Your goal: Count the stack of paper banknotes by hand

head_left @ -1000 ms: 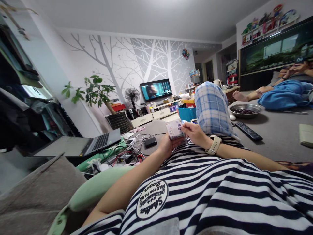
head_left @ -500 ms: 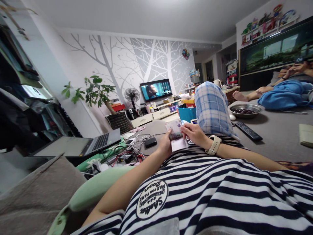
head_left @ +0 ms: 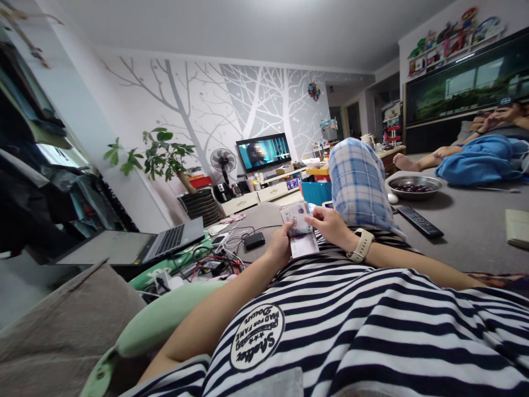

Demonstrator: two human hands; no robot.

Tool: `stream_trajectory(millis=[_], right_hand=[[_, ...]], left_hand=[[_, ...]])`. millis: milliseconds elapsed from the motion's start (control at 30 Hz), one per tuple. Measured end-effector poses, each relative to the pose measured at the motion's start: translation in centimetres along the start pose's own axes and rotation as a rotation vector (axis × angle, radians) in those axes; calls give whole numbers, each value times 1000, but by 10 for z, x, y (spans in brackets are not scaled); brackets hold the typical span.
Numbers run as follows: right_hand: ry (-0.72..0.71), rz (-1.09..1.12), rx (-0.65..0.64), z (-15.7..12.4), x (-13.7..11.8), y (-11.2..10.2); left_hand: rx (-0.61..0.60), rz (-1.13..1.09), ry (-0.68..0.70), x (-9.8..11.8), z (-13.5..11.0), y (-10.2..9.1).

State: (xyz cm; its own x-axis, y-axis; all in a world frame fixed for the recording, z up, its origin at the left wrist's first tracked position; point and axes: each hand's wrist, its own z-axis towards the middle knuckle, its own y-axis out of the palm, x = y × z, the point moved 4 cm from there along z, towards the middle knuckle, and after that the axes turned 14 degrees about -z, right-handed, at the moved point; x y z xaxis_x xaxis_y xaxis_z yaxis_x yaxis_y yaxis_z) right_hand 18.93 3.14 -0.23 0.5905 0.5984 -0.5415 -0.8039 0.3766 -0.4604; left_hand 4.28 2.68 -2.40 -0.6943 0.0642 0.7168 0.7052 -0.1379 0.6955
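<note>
A stack of banknotes (head_left: 304, 243) lies across my lap in my grasp, its upper notes bent up from the lower part. My left hand (head_left: 280, 242) is closed around the stack's left edge, thumb on top. On the right edge, my right hand (head_left: 328, 225) pinches the upper notes between thumb and fingers; a pale watch (head_left: 361, 245) is on that wrist. Beyond the notes rises my bent knee in blue plaid cloth (head_left: 356, 182). How many notes each hand holds cannot be made out.
Left of me are an open laptop (head_left: 171, 241), tangled cables and a black box (head_left: 254, 240). To the right lie a remote control (head_left: 420, 222) and a metal bowl (head_left: 415, 187) of dark round fruit. Another person's legs (head_left: 430, 159) rest at far right, by a blue cloth (head_left: 481, 160).
The upper notes have shifted: a greenish note showing a 5 is replaced on top by a purplish one. Both hands stay in nearly the same place.
</note>
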Motion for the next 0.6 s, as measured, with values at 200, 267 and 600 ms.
stream_trajectory(millis=[200,267,600], right_hand=[[5,11,-15,0,1,1],[5,30,-17,0,1,2],[-68,135,-7,-2,-4,0]], left_hand=[[34,-31,31,0,2,1],[39,-36,21,0,2,1],[68,-11,-4,1,-2,5]])
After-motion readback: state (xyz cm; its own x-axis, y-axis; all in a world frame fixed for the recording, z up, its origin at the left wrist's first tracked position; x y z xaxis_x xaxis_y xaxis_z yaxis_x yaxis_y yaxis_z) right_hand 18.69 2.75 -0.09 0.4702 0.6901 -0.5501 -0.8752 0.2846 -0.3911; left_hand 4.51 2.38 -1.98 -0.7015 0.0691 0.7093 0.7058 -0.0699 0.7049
